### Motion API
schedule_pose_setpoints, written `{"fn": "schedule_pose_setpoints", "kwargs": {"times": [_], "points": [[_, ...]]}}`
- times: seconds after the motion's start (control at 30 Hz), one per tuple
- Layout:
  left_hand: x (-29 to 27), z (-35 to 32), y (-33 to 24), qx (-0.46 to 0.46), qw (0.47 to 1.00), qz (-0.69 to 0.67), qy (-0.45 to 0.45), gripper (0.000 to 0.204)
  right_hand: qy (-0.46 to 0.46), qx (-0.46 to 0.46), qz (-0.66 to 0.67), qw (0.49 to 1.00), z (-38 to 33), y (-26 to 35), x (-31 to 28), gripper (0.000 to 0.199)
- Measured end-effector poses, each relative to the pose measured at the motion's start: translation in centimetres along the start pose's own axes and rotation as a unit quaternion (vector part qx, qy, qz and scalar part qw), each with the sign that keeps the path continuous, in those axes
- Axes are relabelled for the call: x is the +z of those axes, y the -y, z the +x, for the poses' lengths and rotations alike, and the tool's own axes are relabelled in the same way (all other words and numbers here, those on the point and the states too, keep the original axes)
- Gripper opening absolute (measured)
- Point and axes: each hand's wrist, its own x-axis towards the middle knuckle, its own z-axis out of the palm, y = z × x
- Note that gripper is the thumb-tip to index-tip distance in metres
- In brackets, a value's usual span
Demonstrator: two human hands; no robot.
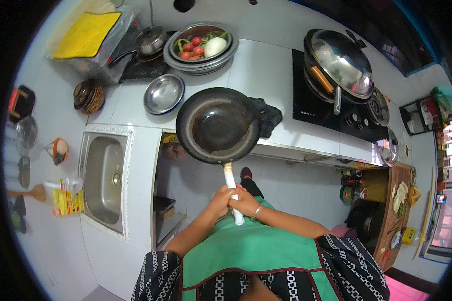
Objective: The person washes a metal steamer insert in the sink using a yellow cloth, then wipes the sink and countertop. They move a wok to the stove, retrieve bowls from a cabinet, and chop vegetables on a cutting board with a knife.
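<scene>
A dark wok [218, 125] with a worn brown inside is held out in front of my body, over the counter's front edge. Its long handle [229, 176] is wrapped in white and points back toward me. My left hand [220, 201] and my right hand [246, 202] are both closed around this handle, side by side, and the handle's white end shows below them. Nothing lies inside the wok. Just behind its right side, a crumpled black cloth [267, 118] rests on the counter, partly hidden by the wok.
Left of the wok sit a metal bowl [164, 94] and stacked bowls [202, 64] of vegetables. A steel sink [104, 175] is at the left. On the right, a lidded pan [339, 62] stands on the black cooktop [311, 108]. A wooden board [394, 210] lies far right.
</scene>
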Motion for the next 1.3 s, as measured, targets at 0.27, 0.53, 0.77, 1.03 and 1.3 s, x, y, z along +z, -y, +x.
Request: {"fn": "schedule_pose_setpoints", "kwargs": {"times": [0.27, 0.53, 0.77, 1.03, 1.3], "points": [[2.5, 5.6, -7.6, -0.111, 0.906, 0.397, -0.097, 0.023, 0.196, 0.113, 0.093, 0.970, 7.0, -1.8, -8.7, 0.029], [12.3, 16.3, -10.4, 0.218, 0.825, 0.520, -0.024, 0.038, -0.361, -0.169, -0.296, 0.868, 14.3, -0.8, -22.8, 0.029], [11.7, 23.4, -4.8, 0.156, 0.849, 0.495, -0.097, 0.055, -0.284, -0.026, -0.231, 0.930, 11.9, -5.1, -24.2, 0.036], [12.3, 11.9, -10.1, 0.265, 0.909, 0.314, -0.061, 0.038, -0.219, -0.013, 0.086, 0.972, 3.1, 7.1, -21.9, 0.032], [3.4, 10.4, -8.1, 0.349, 0.806, 0.371, -0.300, 0.018, -0.211, -0.193, -0.233, 0.930, 15.0, 12.9, -19.4, 0.042]]}}
